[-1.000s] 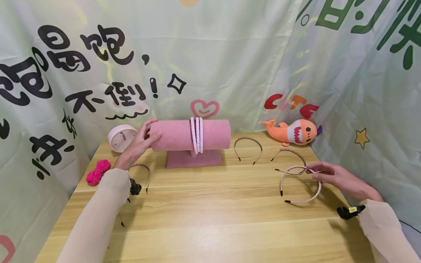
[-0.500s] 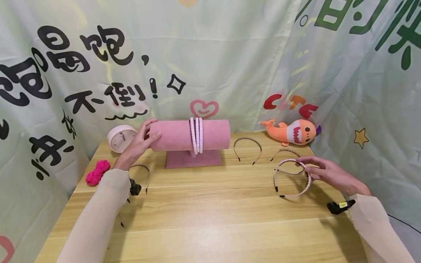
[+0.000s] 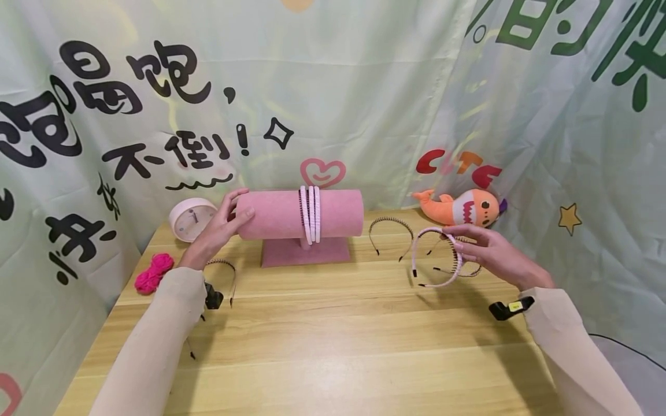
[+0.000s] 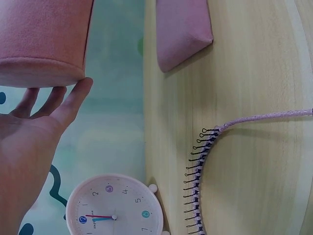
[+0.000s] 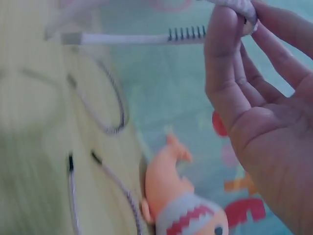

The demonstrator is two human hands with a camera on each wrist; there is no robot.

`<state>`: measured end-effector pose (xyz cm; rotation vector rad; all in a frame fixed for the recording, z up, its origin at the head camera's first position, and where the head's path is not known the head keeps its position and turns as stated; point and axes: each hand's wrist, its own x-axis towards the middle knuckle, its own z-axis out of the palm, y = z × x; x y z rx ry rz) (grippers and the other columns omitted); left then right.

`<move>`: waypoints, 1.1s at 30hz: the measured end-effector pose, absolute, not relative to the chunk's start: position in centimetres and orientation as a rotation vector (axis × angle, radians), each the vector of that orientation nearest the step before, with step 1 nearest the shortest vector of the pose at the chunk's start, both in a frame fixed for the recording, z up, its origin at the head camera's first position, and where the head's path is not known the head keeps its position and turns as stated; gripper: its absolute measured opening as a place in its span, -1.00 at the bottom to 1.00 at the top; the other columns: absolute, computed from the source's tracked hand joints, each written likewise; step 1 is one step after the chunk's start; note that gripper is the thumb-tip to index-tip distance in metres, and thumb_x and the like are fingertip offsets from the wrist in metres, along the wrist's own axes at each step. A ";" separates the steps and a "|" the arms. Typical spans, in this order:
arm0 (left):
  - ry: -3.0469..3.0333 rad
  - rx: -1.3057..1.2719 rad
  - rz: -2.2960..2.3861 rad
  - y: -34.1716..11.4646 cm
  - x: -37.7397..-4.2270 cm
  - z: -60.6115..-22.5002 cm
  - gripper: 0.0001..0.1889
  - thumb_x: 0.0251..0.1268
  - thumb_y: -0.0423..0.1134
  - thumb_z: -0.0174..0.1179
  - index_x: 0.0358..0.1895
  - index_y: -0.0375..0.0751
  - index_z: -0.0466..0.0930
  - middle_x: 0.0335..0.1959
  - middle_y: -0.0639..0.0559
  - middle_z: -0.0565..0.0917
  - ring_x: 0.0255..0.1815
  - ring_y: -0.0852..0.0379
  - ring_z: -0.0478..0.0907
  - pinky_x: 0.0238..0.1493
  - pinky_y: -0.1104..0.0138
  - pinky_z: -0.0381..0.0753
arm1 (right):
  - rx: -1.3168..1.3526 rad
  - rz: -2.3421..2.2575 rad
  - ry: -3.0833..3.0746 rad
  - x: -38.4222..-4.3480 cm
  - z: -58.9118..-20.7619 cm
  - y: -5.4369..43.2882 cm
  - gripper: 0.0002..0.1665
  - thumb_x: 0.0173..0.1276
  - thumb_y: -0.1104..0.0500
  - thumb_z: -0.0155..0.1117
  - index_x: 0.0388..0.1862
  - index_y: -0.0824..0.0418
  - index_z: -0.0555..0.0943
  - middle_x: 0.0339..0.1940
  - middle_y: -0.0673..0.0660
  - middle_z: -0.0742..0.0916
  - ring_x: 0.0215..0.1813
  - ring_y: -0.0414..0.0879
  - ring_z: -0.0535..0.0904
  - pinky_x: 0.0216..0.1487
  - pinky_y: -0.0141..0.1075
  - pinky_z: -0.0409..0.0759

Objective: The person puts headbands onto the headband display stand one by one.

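My left hand (image 3: 217, 225) rests its thumb and fingers on the left end of a pink velvety roll-shaped headband stand (image 3: 276, 215). In the left wrist view, the fingers look fairly straight where they meet the roll's end. Several pale pink headbands (image 3: 311, 216) sit side by side round the roll's middle. To the right, my right hand (image 3: 486, 249) pinches another pale pink headband (image 3: 414, 251) with dark comb teeth inside. This one is held above the table, its black-tipped ends pointing left. The right wrist view shows it between thumb and fingers, partly cut off by the top edge.
A toothed headband (image 3: 390, 219) lies right of the stand, and another (image 3: 470, 274) lies behind the right hand. By the left forearm is one more headband (image 4: 266, 116). A round clock (image 3: 192, 219), a bright pink yarn bundle (image 3: 154, 274) and an orange plush shark (image 3: 468, 208) stand around.
My right hand has moved left and away from me, lifting the pinched headband toward the stand. My left hand stays on the roll's end.
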<state>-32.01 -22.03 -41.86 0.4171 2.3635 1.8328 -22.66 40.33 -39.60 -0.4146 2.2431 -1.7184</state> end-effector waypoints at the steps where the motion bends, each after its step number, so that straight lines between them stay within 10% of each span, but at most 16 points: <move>1: 2.362 0.418 1.834 -22.0 -32.0 -41.9 -0.21 0.73 0.07 0.14 0.78 0.16 -0.09 0.77 -0.07 0.12 0.71 -0.16 0.20 0.60 -0.14 0.35 | -0.428 -1.753 2.223 -22.9 -39.4 39.9 -0.52 0.76 0.27 0.12 0.56 0.21 0.50 0.35 -0.09 0.68 0.12 -0.27 0.68 0.08 -0.35 0.76; 33: 2.363 0.404 1.831 -22.0 -32.0 -41.7 -0.22 0.72 0.09 0.15 0.77 0.21 -0.07 0.78 -0.08 0.10 0.72 -0.17 0.18 0.63 -0.20 0.32 | -0.378 -1.779 2.350 -28.2 -36.9 29.6 -0.39 0.67 0.02 0.34 0.59 0.10 0.50 0.47 0.10 0.57 0.21 0.10 0.66 0.16 -0.21 0.77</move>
